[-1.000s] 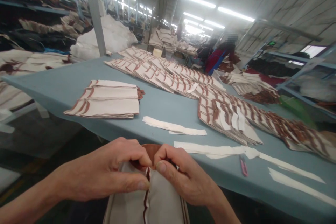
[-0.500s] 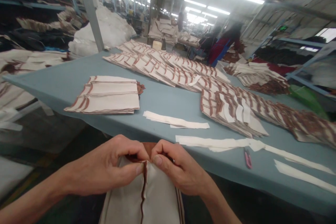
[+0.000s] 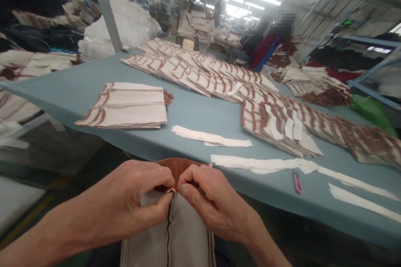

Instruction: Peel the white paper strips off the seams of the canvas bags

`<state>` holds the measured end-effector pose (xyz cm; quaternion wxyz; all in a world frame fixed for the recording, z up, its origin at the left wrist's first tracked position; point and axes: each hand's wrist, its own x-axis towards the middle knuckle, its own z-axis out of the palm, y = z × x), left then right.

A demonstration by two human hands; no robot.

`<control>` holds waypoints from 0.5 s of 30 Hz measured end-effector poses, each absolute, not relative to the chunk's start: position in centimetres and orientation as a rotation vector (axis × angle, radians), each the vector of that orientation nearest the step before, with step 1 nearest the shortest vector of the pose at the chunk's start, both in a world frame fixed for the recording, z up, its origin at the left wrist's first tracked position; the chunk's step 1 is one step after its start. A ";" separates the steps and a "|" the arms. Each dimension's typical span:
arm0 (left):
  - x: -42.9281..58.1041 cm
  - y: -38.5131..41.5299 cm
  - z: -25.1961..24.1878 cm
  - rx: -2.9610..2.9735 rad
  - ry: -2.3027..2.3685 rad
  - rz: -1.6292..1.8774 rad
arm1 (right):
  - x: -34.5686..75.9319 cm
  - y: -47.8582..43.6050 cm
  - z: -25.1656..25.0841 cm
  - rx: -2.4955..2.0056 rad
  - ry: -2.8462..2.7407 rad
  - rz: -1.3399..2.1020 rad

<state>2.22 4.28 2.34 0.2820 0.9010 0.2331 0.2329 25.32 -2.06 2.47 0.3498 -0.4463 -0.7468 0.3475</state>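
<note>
A cream fabric piece [image 3: 188, 233] with a brown-edged seam down its middle hangs in front of me, below the table's front edge. Brown material [image 3: 181, 167] shows behind its top edge. My left hand [image 3: 138, 196] pinches the top of the seam from the left, thumb against forefinger. From the right, my right hand [image 3: 209, 200] pinches the same edge close beside it, its thumb bent near the seam. The fingertips nearly meet, and the exact grip between them is partly hidden.
On the blue-covered table [image 3: 200, 112] lie a stack of cream pieces with brown edges [image 3: 134, 104], long overlapping rows of similar pieces [image 3: 188, 71], white strips [image 3: 213, 137] and pink thread snips [image 3: 297, 181]. A metal post [image 3: 106, 12] rises at the far left. A person [image 3: 266, 48] is in the background.
Both hands still pinch the seam's top edge. More of the brown material shows behind the edge now. The table and its contents sit slightly higher in view.
</note>
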 end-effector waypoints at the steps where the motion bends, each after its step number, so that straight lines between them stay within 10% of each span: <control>1: 2.2 4.3 2.1 2.428 0.613 0.630 | 25.3 -2.1 2.4 -1.157 -1.939 0.895; 15: 1.7 3.5 1.7 2.365 0.658 0.839 | 24.4 -1.5 2.1 -0.929 -2.082 0.370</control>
